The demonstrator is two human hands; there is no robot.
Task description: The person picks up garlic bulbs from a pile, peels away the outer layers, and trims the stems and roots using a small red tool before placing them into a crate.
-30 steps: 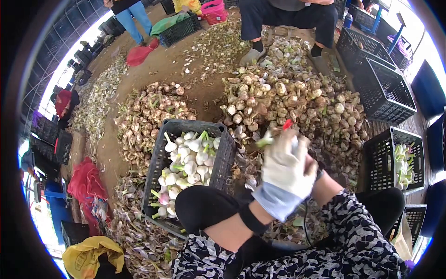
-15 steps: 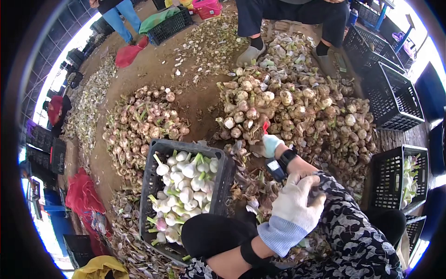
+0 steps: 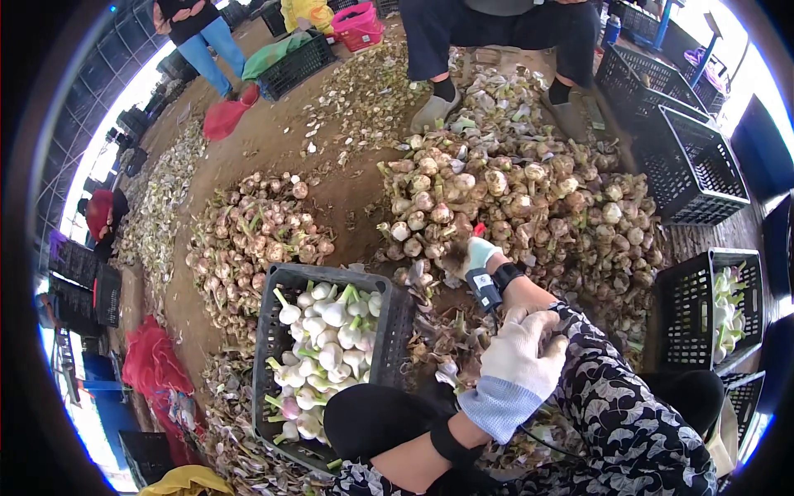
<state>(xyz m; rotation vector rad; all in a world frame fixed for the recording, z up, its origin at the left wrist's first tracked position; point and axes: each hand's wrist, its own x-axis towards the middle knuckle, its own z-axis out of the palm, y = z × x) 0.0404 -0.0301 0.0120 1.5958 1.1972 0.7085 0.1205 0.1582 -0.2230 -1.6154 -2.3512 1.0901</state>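
My left hand point(image 3: 521, 355), in a white glove with a blue-grey cuff, reaches across to my right forearm. Its curled fingers are at the edge of the patterned sleeve point(image 3: 612, 372). My right hand point(image 3: 478, 258), in a pale glove, is closed beside the large garlic pile point(image 3: 538, 198), with a small red object point(image 3: 479, 228) at its fingers. A dark device point(image 3: 483, 289) with a pale label sits at the right wrist, below a black band. Left of my knee stands a black crate point(image 3: 390, 331) of white, trimmed garlic bulbs point(image 3: 331, 355).
A smaller garlic pile point(image 3: 256, 231) lies left of centre. A person point(image 3: 496, 29) sits behind the large pile; another stands at upper left. Black crates point(image 3: 695, 165) line the right side, one holding trimmed garlic point(image 3: 728, 314). Red netting point(image 3: 153, 364) lies at left.
The view has shifted slightly. My right hand has turned a little and the dark device has tilted upright. A thin dark cable now shows below my left hand, which stays at the sleeve.
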